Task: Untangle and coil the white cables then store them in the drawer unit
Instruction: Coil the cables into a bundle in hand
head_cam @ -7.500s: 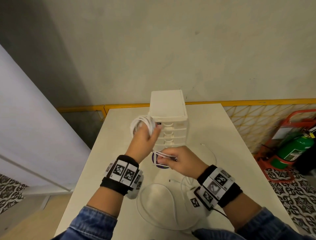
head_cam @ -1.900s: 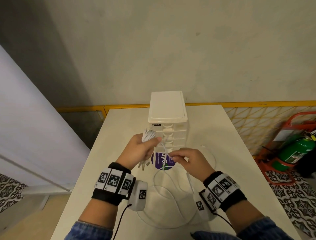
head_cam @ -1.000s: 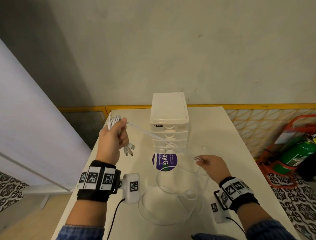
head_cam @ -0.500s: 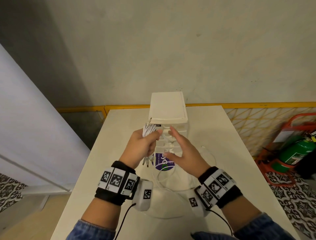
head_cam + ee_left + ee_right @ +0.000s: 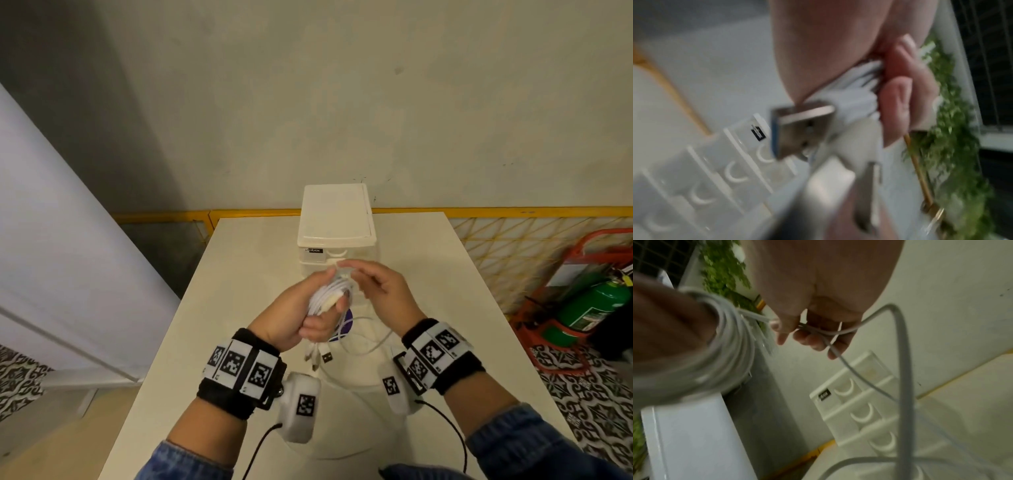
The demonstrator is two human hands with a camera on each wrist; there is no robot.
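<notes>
While the coil (image 5: pixel 330 296) is gripped in the curled left hand (image 5: pixel 294 317) before the drawers (image 5: pixel 337 255), the loose cable (image 5: pixel 898 353), pinched in the right hand (image 5: pixel 385 291), is best wound on snugly under light tension.

A small black label (image 5: pixel 314 250) at the top left corner of the white drawer unit's (image 5: pixel 337 236) front, toward 12 o'clock from the hands, reads roughly "…abox"; its first letters are unclear. The wrist views blur it beyond reading.
</notes>
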